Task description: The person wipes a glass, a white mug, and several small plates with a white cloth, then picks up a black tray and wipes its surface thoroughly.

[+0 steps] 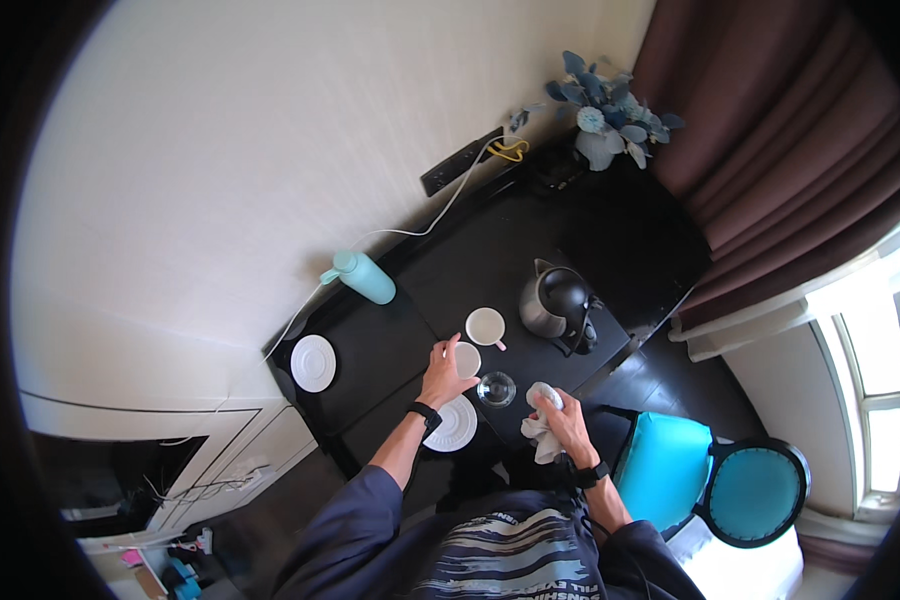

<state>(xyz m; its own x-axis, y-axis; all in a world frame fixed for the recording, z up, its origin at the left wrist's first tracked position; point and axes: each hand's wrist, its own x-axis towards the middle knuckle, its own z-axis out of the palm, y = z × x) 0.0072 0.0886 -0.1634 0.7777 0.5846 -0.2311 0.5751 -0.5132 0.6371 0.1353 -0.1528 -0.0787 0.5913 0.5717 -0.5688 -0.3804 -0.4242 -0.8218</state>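
My left hand (441, 376) has its thumb and fingers around a white cup (468, 361), beside the far edge of a white plate with a patterned rim (452, 425). A crumpled white cloth (544, 433) is bunched in my right hand (565, 422), near the front edge of the black table (450, 262). Between my hands stands a clear glass (496, 389). Just beyond the held cup is a second white cup (485, 327) with a pinkish handle.
An electric kettle (549, 306) stands at the right. A mint-green bottle (365, 279) and another white plate (313, 364) are at the left. A vase of artificial flowers (600, 148) occupies the far corner. A white cable (450, 204) runs along the wall. A turquoise chair (664, 469) stands right.
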